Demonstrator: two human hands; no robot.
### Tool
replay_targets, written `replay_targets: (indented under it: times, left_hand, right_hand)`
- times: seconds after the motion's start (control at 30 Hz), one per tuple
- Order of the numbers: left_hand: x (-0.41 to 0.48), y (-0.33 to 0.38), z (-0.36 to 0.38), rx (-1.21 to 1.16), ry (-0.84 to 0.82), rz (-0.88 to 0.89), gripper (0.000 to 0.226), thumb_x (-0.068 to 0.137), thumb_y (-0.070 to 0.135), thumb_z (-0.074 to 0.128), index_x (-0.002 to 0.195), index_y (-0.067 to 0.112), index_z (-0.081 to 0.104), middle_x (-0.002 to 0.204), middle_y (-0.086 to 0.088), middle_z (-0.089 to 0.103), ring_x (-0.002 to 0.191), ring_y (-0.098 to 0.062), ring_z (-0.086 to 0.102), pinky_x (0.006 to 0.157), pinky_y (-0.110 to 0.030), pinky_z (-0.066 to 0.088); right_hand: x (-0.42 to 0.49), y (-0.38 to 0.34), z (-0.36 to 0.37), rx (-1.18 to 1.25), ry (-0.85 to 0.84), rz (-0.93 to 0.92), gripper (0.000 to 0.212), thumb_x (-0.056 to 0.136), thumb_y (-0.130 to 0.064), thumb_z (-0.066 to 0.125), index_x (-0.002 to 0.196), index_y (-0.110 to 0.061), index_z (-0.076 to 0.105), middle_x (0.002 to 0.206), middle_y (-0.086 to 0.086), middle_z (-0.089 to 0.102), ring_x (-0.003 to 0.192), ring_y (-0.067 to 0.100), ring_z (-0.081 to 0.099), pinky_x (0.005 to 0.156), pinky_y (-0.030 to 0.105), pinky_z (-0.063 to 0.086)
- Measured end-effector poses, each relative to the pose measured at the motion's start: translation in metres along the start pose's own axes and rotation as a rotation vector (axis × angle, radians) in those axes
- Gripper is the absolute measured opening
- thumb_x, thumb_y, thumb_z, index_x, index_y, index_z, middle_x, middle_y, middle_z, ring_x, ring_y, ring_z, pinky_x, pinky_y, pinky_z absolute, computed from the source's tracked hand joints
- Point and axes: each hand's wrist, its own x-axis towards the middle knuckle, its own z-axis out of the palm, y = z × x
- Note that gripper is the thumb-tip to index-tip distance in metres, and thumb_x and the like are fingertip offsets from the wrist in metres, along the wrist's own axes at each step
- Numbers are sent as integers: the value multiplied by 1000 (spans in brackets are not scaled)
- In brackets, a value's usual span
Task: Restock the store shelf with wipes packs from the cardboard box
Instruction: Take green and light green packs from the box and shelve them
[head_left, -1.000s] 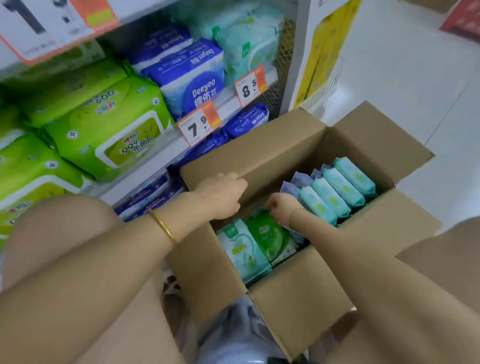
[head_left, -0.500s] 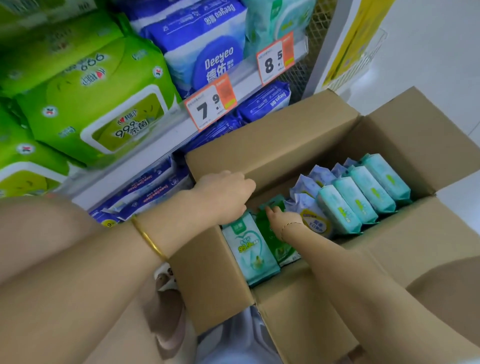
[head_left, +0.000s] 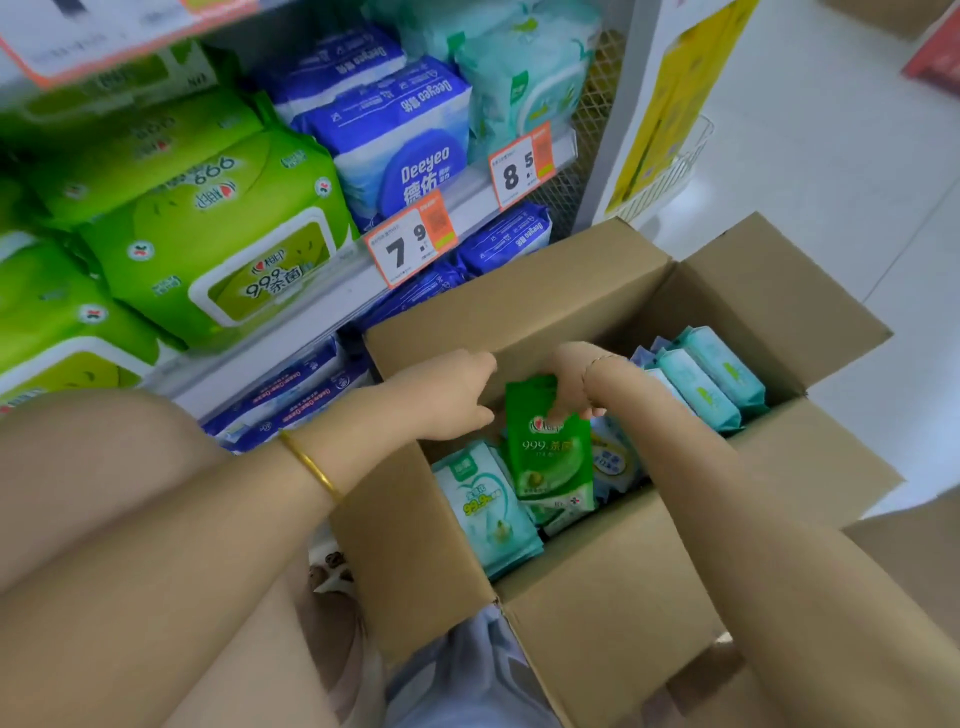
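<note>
While the right hand (head_left: 569, 382) pinches the top of a green wipes pack (head_left: 549, 447), the pack stands upright in the cardboard box (head_left: 613, 603), near the middle. The fingers are closed on its top edge. The left hand (head_left: 457, 395) is just left of the pack, over the box's far left side. Its fingers are curled, but I cannot tell if it is gripping the box flap or only resting there. A gold bangle (head_left: 310, 464) sits on the left wrist. A pale teal pack (head_left: 491, 512) lies in the near left part of the box. More teal packs (head_left: 709, 376) stand in a row at the far right end. On the left, the shelf (head_left: 332, 296) holds big green packs (head_left: 218, 228) and blue packs (head_left: 395, 135), with price tags (head_left: 410, 244) on its edge.
</note>
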Motion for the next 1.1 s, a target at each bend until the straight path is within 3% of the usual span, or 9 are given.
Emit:
replay_targets:
  times: [0.1,0.17,0.27,0.33,0.5,0.63,0.77,1.0,1.1]
  left_hand:
    - [-19,-3,-10,-276,58,-46,72,86,34,64,144,9,28,145,-10,42,126,-22,48,104,-37,42]
    - [-37,-3,-19,-525,107,-34,61,85,29,67,136,9,39,135,-6,52,119,-12,55,98,-31,47]
    - [-69,-3,-32,-863,228,57,15,89,2,58,99,12,54,98,-4,64,83,-2,66,67,-16,52]
    - [-94,-9,-42,-906,361,62,17,89,-2,56,103,6,53,97,-7,63,85,-12,63,66,-18,51]
    - [-184,-26,-77,-1056,641,80,21,92,-3,51,84,17,52,77,5,65,62,1,62,57,-15,52]
    - [-260,-53,-97,-1138,931,33,15,93,5,52,84,16,56,81,0,66,71,-11,63,66,-26,54]
    - [-326,-86,-108,-1176,1164,-34,16,94,6,51,82,13,60,69,4,70,59,-6,65,60,-24,56]
    - [-410,-156,-131,-1004,1536,-214,28,86,16,60,108,-1,61,109,-16,67,96,-25,65,93,-44,52]
    - [-426,-195,-136,-851,1568,-372,37,78,15,59,113,2,60,111,-14,68,98,-27,66,90,-43,54]
  right_hand:
    - [-39,-2,-38,218,97,-105,24,75,-17,78,84,-4,60,25,-3,44,21,7,38,34,16,37]
    - [-69,-10,-57,301,174,-204,24,74,-17,78,72,-11,55,27,-3,44,22,6,38,35,16,34]
    - [-108,-32,-81,328,228,-343,20,76,-19,77,79,-10,59,31,-3,46,24,7,37,43,23,33]
    - [-131,-53,-95,338,252,-425,22,76,-16,77,79,-10,56,35,-1,48,26,9,37,43,24,32]
    - [-182,-136,-123,504,558,-655,29,77,-8,74,97,-12,53,73,9,58,25,5,38,30,15,31]
    - [-212,-203,-133,651,691,-793,25,82,-24,70,96,-11,53,67,8,53,26,7,41,29,15,32]
    - [-239,-274,-117,482,539,-922,22,84,-31,66,79,-11,60,58,12,51,34,11,42,33,17,34]
    - [-249,-417,-118,593,393,-1062,32,84,-23,68,107,-1,60,61,3,49,35,4,41,34,15,31]
    - [-244,-480,-120,627,471,-1116,23,86,-17,67,102,-7,55,70,1,54,32,-2,44,33,11,32]
